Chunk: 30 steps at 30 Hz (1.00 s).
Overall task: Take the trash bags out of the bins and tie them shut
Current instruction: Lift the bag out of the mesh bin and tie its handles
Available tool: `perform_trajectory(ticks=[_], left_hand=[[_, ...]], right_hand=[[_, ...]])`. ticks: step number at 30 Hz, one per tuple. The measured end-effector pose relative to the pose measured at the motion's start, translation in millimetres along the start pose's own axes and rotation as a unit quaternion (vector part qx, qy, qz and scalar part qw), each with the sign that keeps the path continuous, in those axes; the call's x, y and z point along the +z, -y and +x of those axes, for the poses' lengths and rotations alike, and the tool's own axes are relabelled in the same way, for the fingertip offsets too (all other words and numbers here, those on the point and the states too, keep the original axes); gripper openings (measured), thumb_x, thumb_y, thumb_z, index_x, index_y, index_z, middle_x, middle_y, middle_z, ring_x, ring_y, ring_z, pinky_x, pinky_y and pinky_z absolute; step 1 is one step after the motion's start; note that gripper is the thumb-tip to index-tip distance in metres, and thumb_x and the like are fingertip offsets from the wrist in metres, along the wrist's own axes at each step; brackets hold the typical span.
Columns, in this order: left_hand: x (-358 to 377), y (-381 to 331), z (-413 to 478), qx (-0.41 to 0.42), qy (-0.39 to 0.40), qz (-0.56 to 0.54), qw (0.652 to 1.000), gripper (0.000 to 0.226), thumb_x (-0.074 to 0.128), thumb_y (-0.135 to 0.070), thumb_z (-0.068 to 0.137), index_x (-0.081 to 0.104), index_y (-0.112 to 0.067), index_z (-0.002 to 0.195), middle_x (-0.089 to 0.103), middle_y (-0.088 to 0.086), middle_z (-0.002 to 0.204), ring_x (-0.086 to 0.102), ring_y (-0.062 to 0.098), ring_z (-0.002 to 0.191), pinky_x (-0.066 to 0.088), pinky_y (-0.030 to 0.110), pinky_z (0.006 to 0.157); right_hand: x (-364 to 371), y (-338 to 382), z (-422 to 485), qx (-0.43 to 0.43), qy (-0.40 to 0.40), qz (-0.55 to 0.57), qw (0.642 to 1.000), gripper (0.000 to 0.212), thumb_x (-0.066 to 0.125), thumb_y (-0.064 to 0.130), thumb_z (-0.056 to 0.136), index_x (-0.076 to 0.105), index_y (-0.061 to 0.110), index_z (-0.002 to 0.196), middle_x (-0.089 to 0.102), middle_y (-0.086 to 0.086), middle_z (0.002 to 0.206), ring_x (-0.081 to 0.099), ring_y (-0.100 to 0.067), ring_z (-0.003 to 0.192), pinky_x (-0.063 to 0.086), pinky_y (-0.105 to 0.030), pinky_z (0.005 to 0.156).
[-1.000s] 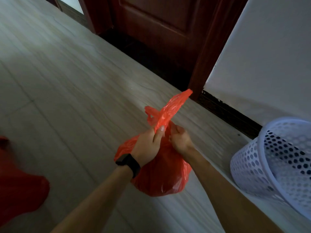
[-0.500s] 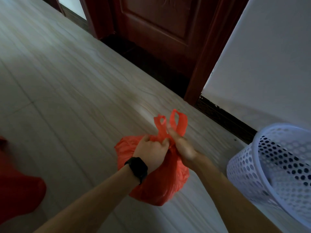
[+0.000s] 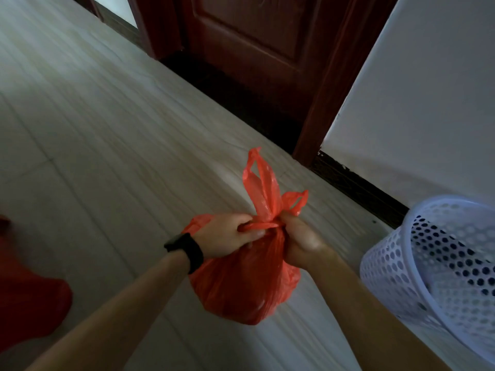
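i hold the thin red plastic trash bag [image 3: 241,285] off the pale floor, just left of the white perforated plastic bin [image 3: 439,266], with my left hand [image 3: 227,235] and my right hand [image 3: 300,241] both clenched on the twisted handle strips at its neck. if i pull the two strips apart too hard, i think the thin film could stretch or tear at the knot. if either fist slackens first, the half-made knot may slip loose and the bag could drop.
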<state>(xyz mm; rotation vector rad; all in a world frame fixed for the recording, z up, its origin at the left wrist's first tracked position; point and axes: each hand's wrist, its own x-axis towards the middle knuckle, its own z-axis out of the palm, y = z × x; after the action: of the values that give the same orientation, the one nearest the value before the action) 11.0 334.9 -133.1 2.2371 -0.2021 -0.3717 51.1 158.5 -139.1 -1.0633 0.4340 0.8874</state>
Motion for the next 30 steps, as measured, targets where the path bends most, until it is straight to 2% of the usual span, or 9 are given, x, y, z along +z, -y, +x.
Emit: perform_trajectory(ticks=[3,7,10,15,21,24,26,28,30], left_hand=[[-8,4,7,-0.091,0.095,-0.148,0.98,0.02,0.062,-0.038,0.094,0.067,-0.021,0.085,0.066,-0.008,0.069,0.06,0.004,0.061,0.044,0.019,0.065],[-14,6,14,-0.143,0.132,-0.294,0.936,0.019,0.061,-0.024,0.095,0.067,-0.011,0.083,0.053,-0.003,0.057,0.05,0.014,0.05,0.04,0.023,0.054],[-13,0,19,-0.155,0.125,-0.326,0.924,0.02,0.056,-0.015,0.096,0.064,-0.003,0.083,0.042,-0.003,0.049,0.043,0.01,0.042,0.035,0.019,0.045],[-13,4,23,-0.17,0.141,-0.348,0.911,0.021,0.056,-0.017,0.096,0.07,-0.005,0.086,0.04,-0.003,0.051,0.041,0.01,0.045,0.035,0.019,0.045],[-16,8,26,-0.194,0.152,-0.347,0.905,0.021,0.056,-0.019,0.096,0.068,-0.004,0.089,0.042,-0.004,0.051,0.044,0.01,0.044,0.036,0.019,0.046],[-16,11,24,-0.191,0.17,-0.366,0.895,0.021,0.052,-0.016,0.096,0.057,0.001,0.086,0.042,-0.004,0.051,0.044,0.011,0.044,0.036,0.021,0.048],[-16,12,25,-0.206,0.174,-0.377,0.886,0.022,0.053,-0.02,0.095,0.064,-0.006,0.082,0.044,-0.004,0.052,0.043,0.011,0.047,0.036,0.022,0.049],[-16,10,26,-0.225,0.192,-0.39,0.872,0.016,0.055,-0.024,0.094,0.068,-0.015,0.093,0.043,-0.007,0.054,0.043,0.008,0.049,0.037,0.019,0.047],[-17,4,27,-0.242,0.182,-0.42,0.856,0.012,0.061,-0.022,0.086,0.066,-0.012,0.087,0.045,-0.007,0.052,0.043,0.005,0.045,0.037,0.017,0.044]], right_hand=[[-5,-1,-6,-0.026,0.056,-0.008,0.998,0.042,0.049,0.026,0.099,0.065,-0.011,0.112,0.067,-0.032,0.106,0.07,-0.037,0.089,0.059,-0.044,0.087],[-10,2,-13,-0.055,0.097,-0.014,0.994,0.03,0.054,0.014,0.092,0.066,-0.008,0.108,0.072,-0.024,0.102,0.072,-0.03,0.09,0.059,-0.038,0.089],[-9,3,-12,-0.056,0.091,-0.032,0.994,0.028,0.056,0.013,0.093,0.067,-0.006,0.111,0.072,-0.021,0.104,0.071,-0.029,0.093,0.058,-0.039,0.092],[-8,2,-10,-0.093,0.055,-0.018,0.994,0.02,0.053,0.006,0.097,0.07,-0.003,0.092,0.073,-0.015,0.079,0.072,-0.021,0.071,0.061,-0.03,0.071],[-11,-2,-9,-0.099,0.056,-0.012,0.993,0.02,0.054,0.011,0.096,0.068,-0.003,0.095,0.075,-0.015,0.083,0.074,-0.022,0.074,0.06,-0.03,0.069],[-18,3,-12,-0.113,0.119,-0.111,0.98,0.026,0.072,0.016,0.084,0.074,-0.004,0.101,0.075,-0.021,0.1,0.074,-0.03,0.094,0.059,-0.037,0.086],[-20,7,-13,-0.128,0.118,-0.228,0.958,0.029,0.074,0.016,0.086,0.073,-0.003,0.107,0.074,-0.02,0.109,0.071,-0.031,0.104,0.054,-0.044,0.098],[-20,7,-11,-0.163,0.07,-0.284,0.942,0.02,0.077,0.012,0.084,0.075,0.0,0.1,0.076,-0.016,0.102,0.073,-0.026,0.098,0.057,-0.041,0.094],[-20,4,-8,-0.197,0.007,-0.333,0.922,0.019,0.084,0.022,0.075,0.077,0.013,0.09,0.077,-0.009,0.093,0.074,-0.023,0.089,0.058,-0.043,0.087]])
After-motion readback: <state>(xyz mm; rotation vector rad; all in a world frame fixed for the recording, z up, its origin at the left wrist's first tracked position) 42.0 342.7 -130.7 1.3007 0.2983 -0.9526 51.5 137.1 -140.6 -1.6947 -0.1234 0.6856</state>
